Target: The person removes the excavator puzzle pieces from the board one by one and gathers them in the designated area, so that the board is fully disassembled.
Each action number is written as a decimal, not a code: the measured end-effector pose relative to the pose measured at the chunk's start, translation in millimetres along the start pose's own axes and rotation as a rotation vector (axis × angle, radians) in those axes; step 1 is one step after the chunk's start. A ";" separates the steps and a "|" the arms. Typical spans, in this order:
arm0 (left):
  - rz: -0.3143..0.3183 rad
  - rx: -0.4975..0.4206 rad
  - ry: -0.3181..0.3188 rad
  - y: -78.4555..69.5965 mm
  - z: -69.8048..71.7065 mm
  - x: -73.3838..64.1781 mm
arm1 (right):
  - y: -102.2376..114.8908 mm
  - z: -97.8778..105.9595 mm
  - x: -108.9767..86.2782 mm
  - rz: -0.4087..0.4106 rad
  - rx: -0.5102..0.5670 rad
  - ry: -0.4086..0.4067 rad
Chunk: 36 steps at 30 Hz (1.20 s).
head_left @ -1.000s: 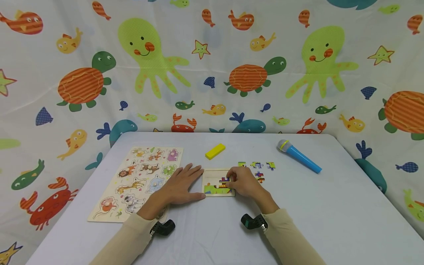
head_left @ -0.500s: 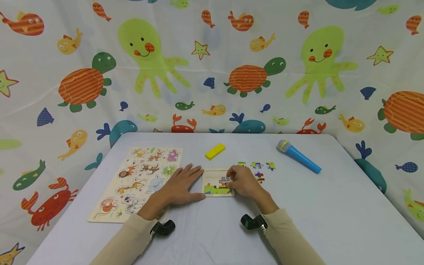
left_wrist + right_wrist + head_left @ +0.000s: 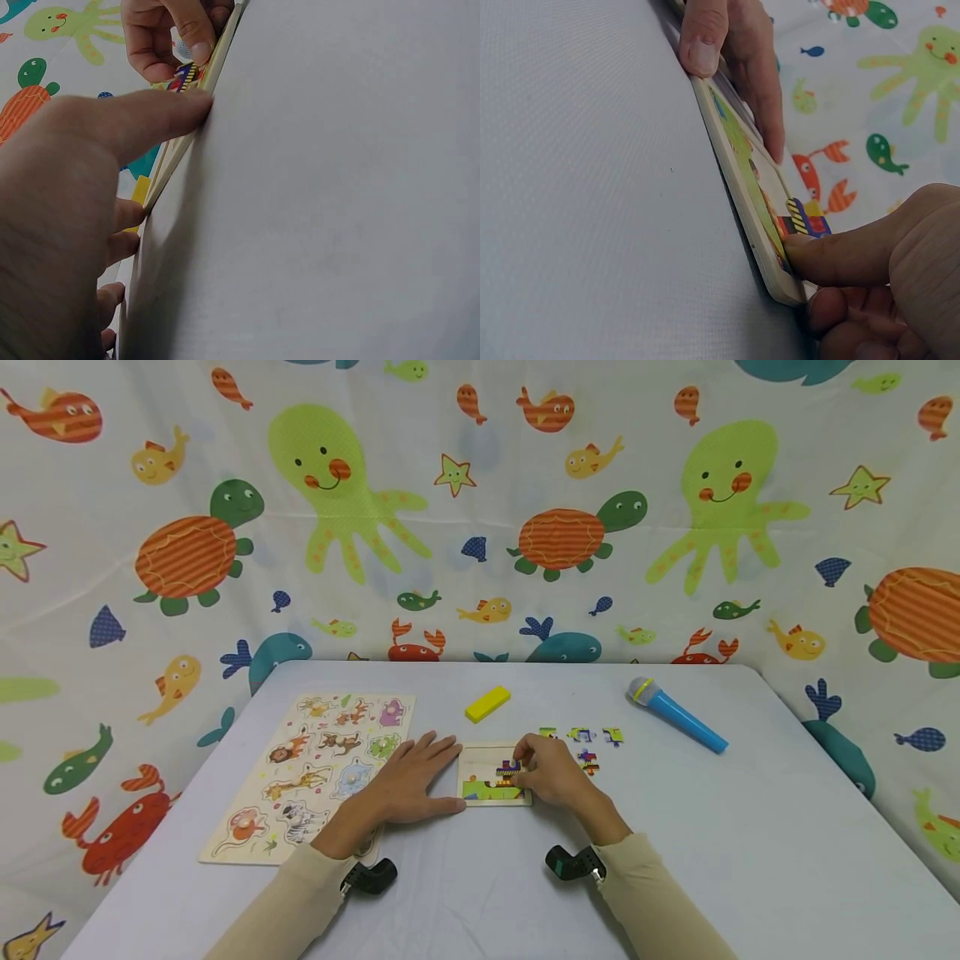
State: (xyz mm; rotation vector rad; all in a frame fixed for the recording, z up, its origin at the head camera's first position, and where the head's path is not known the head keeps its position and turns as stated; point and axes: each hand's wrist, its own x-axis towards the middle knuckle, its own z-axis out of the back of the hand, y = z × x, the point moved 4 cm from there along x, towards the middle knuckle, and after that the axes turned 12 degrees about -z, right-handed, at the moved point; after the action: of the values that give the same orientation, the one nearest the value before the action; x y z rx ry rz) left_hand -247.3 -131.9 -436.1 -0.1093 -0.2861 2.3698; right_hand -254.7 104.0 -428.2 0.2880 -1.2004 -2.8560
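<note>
A small wooden puzzle tray [image 3: 480, 758] lies mid-table, its bottom row filled with green and coloured pieces. My right hand [image 3: 557, 772] pinches a purple, red and yellow-striped jigsaw piece [image 3: 808, 217] between thumb and fingers at the tray's right side. In the right wrist view the piece stands tilted up, its lower edge near the bottom row. My left hand [image 3: 408, 785] lies spread to the left of the tray, thumb [image 3: 180, 109] at its near-left corner and fingertips by its far-left corner. The hand overlaps the large animal puzzle board [image 3: 251, 777].
Several loose jigsaw pieces [image 3: 588, 762] lie right of and beyond the tray. A yellow block [image 3: 487, 703] sits behind it, and a blue toy microphone [image 3: 686, 718] rests at the back right. A sea-animal curtain [image 3: 480, 593] hangs behind the table.
The jigsaw piece in my right hand has shifted its tilt slightly over the tray. Both hands stay in nearly the same place.
</note>
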 end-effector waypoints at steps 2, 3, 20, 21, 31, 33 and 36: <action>-0.002 -0.002 -0.001 0.0 -0.3 -0.1 | -0.5 -0.3 0.0 -0.007 0.011 0.007; -0.003 -0.004 -0.002 0.1 -0.4 -0.1 | -0.8 -0.5 0.0 -0.009 0.016 0.011; -0.007 -0.004 -0.011 0.2 -0.4 0.1 | 1.2 0.7 -2.1 0.038 0.019 0.032; -0.008 -0.004 -0.013 0.3 -0.4 0.1 | 1.5 0.6 -2.6 0.043 0.017 0.034; -0.020 -0.002 -0.021 0.7 -0.2 0.2 | 4.4 -3.2 -2.9 0.050 -0.104 0.050; -0.019 -0.003 -0.019 0.8 -0.4 0.1 | 4.4 -3.6 -2.8 0.058 -0.118 0.056; -0.016 -0.002 -0.015 0.7 -0.7 0.0 | 4.1 -4.5 -2.4 0.085 -0.125 0.065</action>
State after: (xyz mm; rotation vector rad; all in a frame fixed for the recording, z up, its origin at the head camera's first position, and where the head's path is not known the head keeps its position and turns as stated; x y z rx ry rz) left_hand -247.7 -132.3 -437.0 -0.0894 -0.2955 2.3556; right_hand -251.7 98.2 -428.0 0.3143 -0.9940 -2.8101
